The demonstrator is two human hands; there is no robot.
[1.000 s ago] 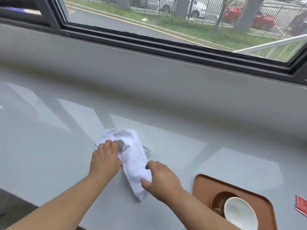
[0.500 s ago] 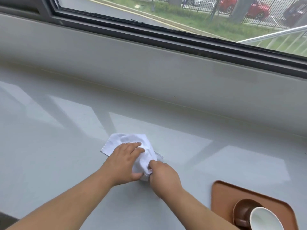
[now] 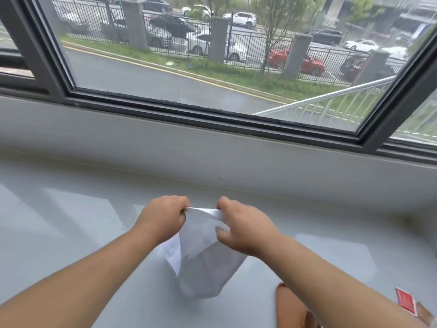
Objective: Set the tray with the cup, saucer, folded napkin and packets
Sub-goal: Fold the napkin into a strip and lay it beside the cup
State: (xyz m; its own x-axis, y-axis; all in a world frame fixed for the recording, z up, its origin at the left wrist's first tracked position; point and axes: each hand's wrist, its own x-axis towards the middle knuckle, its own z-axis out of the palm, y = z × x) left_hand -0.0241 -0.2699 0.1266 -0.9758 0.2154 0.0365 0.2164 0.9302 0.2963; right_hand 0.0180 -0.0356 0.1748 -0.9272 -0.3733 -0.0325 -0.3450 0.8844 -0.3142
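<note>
Left hand (image 3: 163,215) and right hand (image 3: 241,223) pinch the napkin (image 3: 203,256) top edge — cloth hanging lengthwise down toward the desk (image 3: 71,221) — tray (image 3: 288,306) low right.

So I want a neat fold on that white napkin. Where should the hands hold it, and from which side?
Hold the napkin by its top edge, one corner per hand, coming from either side, as the left hand and right hand do now. It hangs limp and creased above the counter, so pinching the corners lets it drape flat.

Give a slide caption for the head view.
Both hands, left and right, lift the white napkin above the counter.
</note>
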